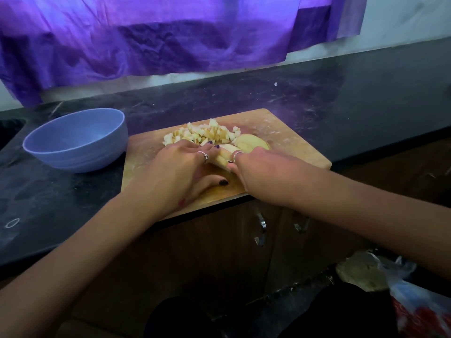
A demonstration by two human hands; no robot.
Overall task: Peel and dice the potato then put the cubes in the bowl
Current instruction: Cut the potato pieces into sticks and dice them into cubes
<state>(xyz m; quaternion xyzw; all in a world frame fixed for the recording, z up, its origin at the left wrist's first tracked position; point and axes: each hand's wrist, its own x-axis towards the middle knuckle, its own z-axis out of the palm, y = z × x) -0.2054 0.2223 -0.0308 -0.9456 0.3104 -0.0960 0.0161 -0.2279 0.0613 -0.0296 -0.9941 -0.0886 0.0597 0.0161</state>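
Left hand: the left hand (181,164) is laid over a pale peeled potato piece (225,156) at the board's centre; its fingers are curled onto the piece and its thumb is stretched toward 3 o'clock.
Right hand: the right hand (258,167) is closed at the same piece from 3 o'clock; what it grasps cannot be told, as only a small dark glint is seen between the hands.
Potato half: a rounded peeled potato half (252,142) is seen at 1 o'clock of the hands.
Cubes: a heap of pale diced potato cubes (202,134) is piled at 12 o'clock, on the rectangular wooden cutting board (292,147).
Bowl: a round lilac plastic bowl (75,140) is set at 9 o'clock, beside the board, on the dark stone counter (341,93).
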